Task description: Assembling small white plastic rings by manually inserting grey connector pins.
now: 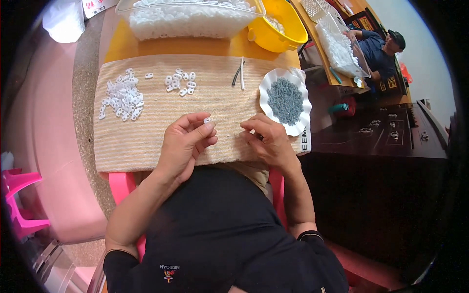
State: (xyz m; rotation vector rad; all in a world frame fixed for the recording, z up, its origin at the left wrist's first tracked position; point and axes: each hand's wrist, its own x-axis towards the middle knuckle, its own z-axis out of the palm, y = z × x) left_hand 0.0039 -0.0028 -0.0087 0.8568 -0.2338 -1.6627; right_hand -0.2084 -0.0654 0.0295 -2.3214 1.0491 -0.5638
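Observation:
Between thumb and forefinger my left hand (188, 139) pinches a small white plastic piece with holes (207, 120), held above the striped towel. My right hand (268, 139) is to its right, apart from it, with fingers curled and fingertips together; whatever they hold is too small to make out. Just beyond that hand, a white scalloped plate (264, 100) carries a heap of tiny grey pieces (286, 101). A loose pile of white two-holed pieces (124, 95) lies at the left of the towel. A smaller group of similar pieces (181, 81) lies near the middle.
A thin black stick and a white stick (243, 73) lie at the towel's (156, 132) far side. Behind stand a clear tub of white pieces (190, 22) and a yellow basin (273, 41). Another person (378, 51) sits at a table at the right, beside another clear bin (339, 49).

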